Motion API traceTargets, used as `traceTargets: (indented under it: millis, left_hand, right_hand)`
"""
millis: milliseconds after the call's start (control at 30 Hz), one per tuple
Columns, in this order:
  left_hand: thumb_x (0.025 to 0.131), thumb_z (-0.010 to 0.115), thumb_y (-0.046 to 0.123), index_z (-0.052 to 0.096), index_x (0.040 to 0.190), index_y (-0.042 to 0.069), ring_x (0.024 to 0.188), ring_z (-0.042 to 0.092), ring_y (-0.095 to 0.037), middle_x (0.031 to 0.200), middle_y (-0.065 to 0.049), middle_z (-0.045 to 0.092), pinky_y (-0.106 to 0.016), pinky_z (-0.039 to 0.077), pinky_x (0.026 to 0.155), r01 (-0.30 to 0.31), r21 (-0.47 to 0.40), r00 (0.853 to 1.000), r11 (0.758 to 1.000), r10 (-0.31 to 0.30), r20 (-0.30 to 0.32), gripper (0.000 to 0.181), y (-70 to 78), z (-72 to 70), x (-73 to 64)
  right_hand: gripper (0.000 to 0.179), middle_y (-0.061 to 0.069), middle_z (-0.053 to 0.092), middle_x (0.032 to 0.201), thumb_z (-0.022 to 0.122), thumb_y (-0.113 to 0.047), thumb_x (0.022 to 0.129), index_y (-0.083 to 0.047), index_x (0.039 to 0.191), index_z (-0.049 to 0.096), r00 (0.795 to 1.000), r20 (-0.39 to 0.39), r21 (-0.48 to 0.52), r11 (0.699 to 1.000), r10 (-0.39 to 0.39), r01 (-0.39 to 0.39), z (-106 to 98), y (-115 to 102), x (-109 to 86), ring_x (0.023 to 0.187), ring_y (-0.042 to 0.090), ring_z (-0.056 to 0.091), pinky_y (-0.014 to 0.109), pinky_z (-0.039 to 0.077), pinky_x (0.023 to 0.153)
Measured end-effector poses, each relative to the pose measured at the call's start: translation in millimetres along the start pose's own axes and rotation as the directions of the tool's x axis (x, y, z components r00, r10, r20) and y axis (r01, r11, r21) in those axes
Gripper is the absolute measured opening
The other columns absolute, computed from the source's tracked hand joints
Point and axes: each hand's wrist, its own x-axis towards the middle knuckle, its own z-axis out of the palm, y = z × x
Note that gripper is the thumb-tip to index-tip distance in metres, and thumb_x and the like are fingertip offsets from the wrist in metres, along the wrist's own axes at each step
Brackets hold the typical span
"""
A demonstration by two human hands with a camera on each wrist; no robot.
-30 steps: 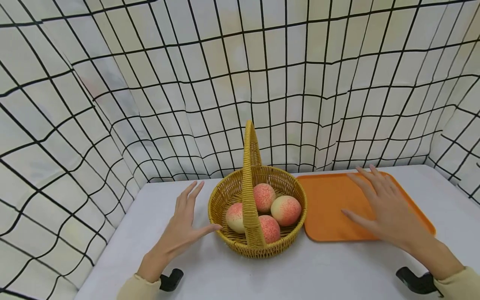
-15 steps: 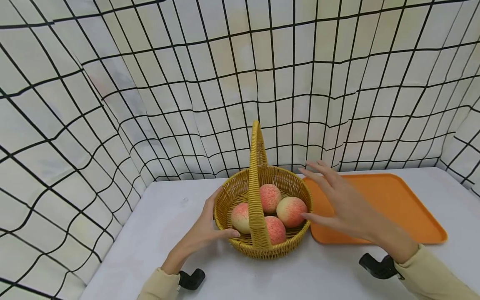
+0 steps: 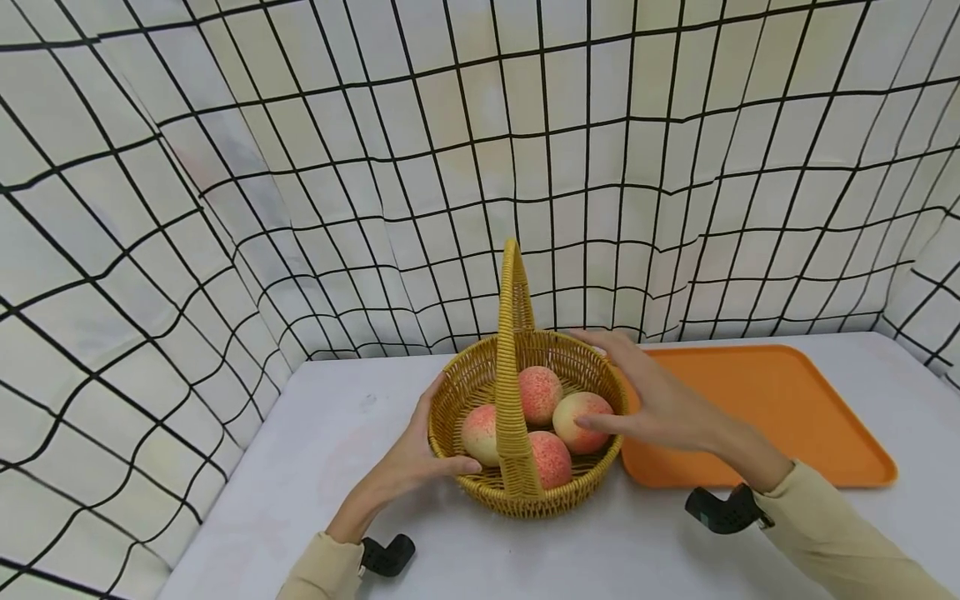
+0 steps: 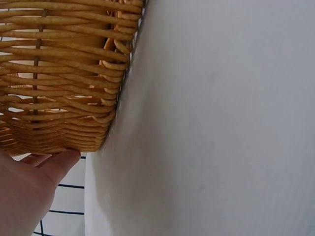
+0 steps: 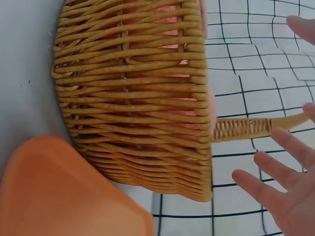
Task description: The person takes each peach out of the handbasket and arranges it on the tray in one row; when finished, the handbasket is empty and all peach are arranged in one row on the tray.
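Note:
A yellow-brown wicker basket (image 3: 555, 502) with an upright arched handle (image 3: 510, 375) stands on the white table. Inside lie several pink-and-cream peaches (image 3: 540, 393). My left hand (image 3: 405, 458) holds the basket's left side, thumb over the rim and fingers against the outer wall, as the left wrist view shows at the wicker wall (image 4: 64, 88). Over the right rim hovers my right hand (image 3: 660, 400), fingers spread and holding nothing. Its thumb is in front of the right-hand peach (image 3: 573, 417); contact cannot be told. In the right wrist view, those fingers (image 5: 278, 172) are apart from the basket (image 5: 138, 98).
An orange tray (image 3: 765, 417) lies flat to the right of the basket, beneath the right forearm. A black grid net (image 3: 585, 200) over white cloth rises behind and at both sides. White table surface (image 3: 525, 558) extends in front.
My left hand has moved right and taken hold of the basket's side. The right hand has travelled left from above the tray to over the basket's right rim. The basket looks still.

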Motion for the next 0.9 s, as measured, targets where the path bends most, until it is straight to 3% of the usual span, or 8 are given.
traceTargets:
  millis: [100,233,433,600,900]
  left_hand:
    - [0.076,0.095,0.034,0.0,0.169,0.022,0.157,0.019,-0.041,0.174,-0.015,0.008,-0.063,0.022,0.123,0.028,-0.009,1.0,1.0,-0.028,-0.013,0.133,0.1,1.1,0.2]
    - [0.076,0.094,0.033,-0.001,0.169,0.022,0.156,0.021,-0.04,0.174,-0.014,0.009,-0.063,0.022,0.123,0.054,-0.005,0.998,0.999,-0.054,-0.028,0.133,0.6,2.8,0.4]
    - [0.075,0.094,0.037,-0.003,0.169,0.022,0.157,0.021,-0.04,0.174,-0.015,0.008,-0.063,0.023,0.122,0.054,0.01,0.998,0.998,-0.054,-0.029,0.136,2.7,2.6,0.6]
    - [0.075,0.094,0.04,-0.004,0.169,0.022,0.158,0.019,-0.039,0.174,-0.013,0.007,-0.063,0.021,0.123,0.05,0.02,0.998,0.999,-0.049,-0.034,0.137,3.0,1.8,0.1]
    - [0.078,0.092,0.039,-0.007,0.169,0.019,0.156,0.021,-0.044,0.174,-0.018,0.007,-0.065,0.023,0.121,0.029,0.026,0.999,0.999,-0.028,-0.017,0.136,2.2,1.1,0.6]
  right_hand:
    - [0.081,0.005,0.037,0.163,0.082,-0.031,0.093,-0.023,0.161,0.038,0.998,0.04,0.086,0.995,0.042,-0.045,2,5,2.5,0.148,0.035,0.037,0.069,0.033,0.115]
    - [0.072,0.01,0.047,0.158,0.081,-0.03,0.094,-0.016,0.155,0.046,0.995,0.086,0.115,0.991,0.055,-0.065,5,13,4.5,0.146,0.038,0.042,0.068,0.037,0.112]
    - [0.066,0.008,0.059,0.144,0.085,-0.03,0.09,-0.009,0.146,0.056,0.984,0.176,0.113,0.993,0.022,-0.043,9,22,10.0,0.133,0.033,0.054,0.051,0.049,0.106]
    - [0.054,0.0,0.061,0.13,0.089,-0.027,0.086,-0.017,0.134,0.066,0.97,0.243,0.053,0.999,-0.022,0.01,14,25,16.0,0.115,0.02,0.06,0.037,0.055,0.095]
    - [0.046,0.001,0.057,0.121,0.091,-0.008,0.08,-0.017,0.121,0.07,0.943,0.332,-0.1,0.993,-0.023,0.059,22,23,26.6,0.105,0.02,0.059,0.037,0.055,0.089]
